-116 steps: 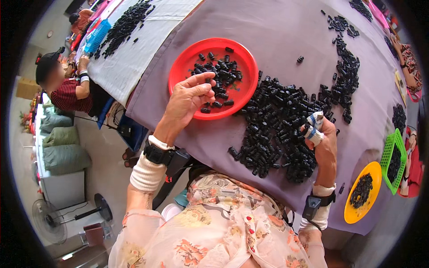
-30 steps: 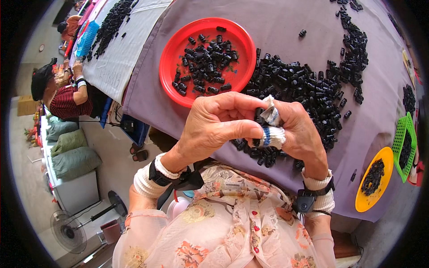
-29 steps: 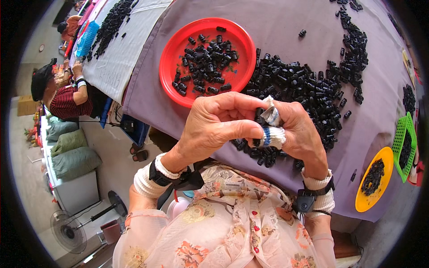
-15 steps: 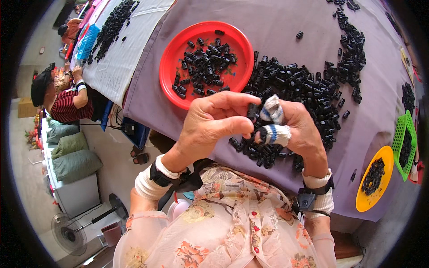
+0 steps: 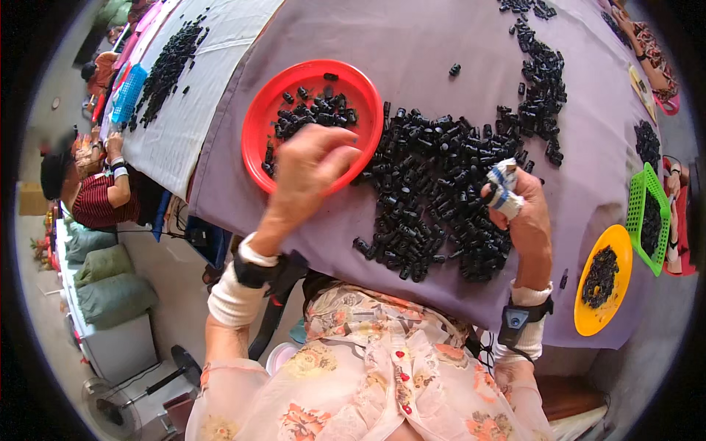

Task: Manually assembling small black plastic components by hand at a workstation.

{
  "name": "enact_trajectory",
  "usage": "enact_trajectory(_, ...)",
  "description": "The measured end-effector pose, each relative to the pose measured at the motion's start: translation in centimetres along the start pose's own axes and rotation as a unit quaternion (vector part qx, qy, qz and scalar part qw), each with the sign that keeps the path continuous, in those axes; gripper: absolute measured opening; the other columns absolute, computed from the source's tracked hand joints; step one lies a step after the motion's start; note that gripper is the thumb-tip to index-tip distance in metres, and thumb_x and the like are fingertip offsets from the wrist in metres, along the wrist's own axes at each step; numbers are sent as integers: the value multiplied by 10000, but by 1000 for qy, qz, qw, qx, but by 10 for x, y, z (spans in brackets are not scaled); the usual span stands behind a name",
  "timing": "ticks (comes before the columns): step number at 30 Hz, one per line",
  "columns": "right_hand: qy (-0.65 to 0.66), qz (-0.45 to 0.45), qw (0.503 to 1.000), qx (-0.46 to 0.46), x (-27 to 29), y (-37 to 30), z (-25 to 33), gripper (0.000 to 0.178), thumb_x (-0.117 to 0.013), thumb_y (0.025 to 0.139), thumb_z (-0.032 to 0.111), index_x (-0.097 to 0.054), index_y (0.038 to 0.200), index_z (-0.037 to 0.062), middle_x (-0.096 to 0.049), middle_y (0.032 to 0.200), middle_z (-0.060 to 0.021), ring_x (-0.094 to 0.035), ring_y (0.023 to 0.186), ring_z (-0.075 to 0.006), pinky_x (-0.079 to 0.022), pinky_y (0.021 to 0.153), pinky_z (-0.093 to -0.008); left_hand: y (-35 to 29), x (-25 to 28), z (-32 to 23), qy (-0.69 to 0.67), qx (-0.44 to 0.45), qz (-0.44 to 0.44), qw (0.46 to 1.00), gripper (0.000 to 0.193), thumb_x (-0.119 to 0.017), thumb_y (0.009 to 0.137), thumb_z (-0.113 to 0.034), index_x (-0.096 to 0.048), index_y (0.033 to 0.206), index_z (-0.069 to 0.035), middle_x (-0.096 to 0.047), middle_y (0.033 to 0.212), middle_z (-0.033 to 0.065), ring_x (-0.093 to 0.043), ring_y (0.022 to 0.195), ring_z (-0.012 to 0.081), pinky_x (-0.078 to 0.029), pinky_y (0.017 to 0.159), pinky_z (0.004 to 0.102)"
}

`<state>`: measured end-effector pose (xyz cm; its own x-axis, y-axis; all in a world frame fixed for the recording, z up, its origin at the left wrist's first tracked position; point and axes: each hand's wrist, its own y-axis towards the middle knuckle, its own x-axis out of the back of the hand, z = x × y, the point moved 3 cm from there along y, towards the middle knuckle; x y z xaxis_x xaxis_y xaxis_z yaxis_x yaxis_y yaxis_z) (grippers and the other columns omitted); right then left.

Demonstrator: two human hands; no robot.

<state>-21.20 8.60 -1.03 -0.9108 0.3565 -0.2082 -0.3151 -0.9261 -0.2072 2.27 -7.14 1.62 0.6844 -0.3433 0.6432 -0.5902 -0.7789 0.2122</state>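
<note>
Above the near rim of the red plate (image 5: 373,128), my left hand (image 5: 309,165) is blurred, its thumb and index finger a little apart with no part visible between them. Small black cylindrical parts (image 5: 323,110) lie in that plate, partly covered by the hand. My right hand (image 5: 523,209), with white and blue wrapping (image 5: 504,187) on thumb and finger, is closed at the right edge of a large pile of similar black parts (image 5: 441,176). Something dark shows at its fingertips, too small to make out.
A yellow plate (image 5: 621,264) with dark bits and a green basket (image 5: 637,213) stand at the right. More black parts lie on the pale table at left (image 5: 173,62). A co-worker in a striped top (image 5: 107,198) sits there; other people's arms show at far right.
My hands have come apart: the left has swung left over the red plate, the right has drawn back to the right. A black part between them is no longer visible there. The view shifted slightly.
</note>
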Motion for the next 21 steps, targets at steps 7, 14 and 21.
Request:
enact_trajectory(7,-134,26,991,10,-13,-2,-1,183,-710,721,138,-543,672,80,-486,548,63,-402,430,-17,-289,373,-188,10,-84,-7,180,-100,22,978,178,-657,742,-185,-618,836,-38,-555,782,115,-572,738,290,-467,643,378)
enact_trajectory(14,-130,12,991,-22,-14,-2,-1,203,-708,733,172,-529,683,90,-459,547,67,-386,433,-26,-285,384,-200,15,-82,-6,140,-87,92,982,146,-637,751,-162,-611,814,-34,-588,782,80,-593,741,229,-473,640,341)
enact_trajectory(21,-123,29,990,65,-46,15,24,219,-677,750,97,-567,926,28,-502,690,49,-411,596,-41,-371,548,-196,8,-49,-40,-399,121,201,886,146,-612,815,-39,-567,949,-5,-581,785,-1,-544,699,54,-453,635,186)
